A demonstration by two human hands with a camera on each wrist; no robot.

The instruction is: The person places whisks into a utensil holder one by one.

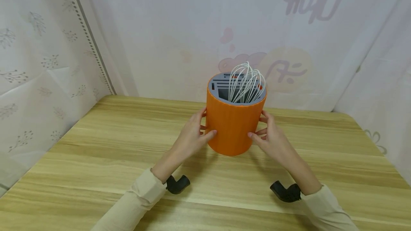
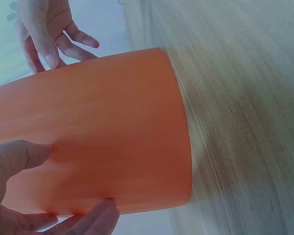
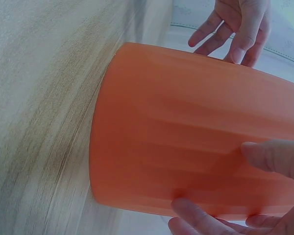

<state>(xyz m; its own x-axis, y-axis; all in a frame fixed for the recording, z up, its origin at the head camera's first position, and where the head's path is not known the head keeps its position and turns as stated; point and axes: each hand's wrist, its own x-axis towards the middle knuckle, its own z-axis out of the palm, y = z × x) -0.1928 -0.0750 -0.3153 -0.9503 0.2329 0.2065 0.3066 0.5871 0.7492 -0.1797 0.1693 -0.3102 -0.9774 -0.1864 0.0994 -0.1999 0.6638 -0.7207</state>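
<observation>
An orange round utensil holder with a grey slotted top is held between both hands in the head view. White wire whisk loops stick up from its larger opening; whether they belong to one whisk or two, I cannot tell. My left hand grips the holder's left side, thumb on the front and fingers round the side. On the opposite side my right hand grips it likewise. Both wrist views show the smooth orange wall and the lower edge close to the tabletop; contact there is unclear.
The wood-grain table spreads out below and around the holder. Behind it hangs a pale printed cloth, with a leaf-patterned cloth at the left. Black curved pieces sit at both wrists.
</observation>
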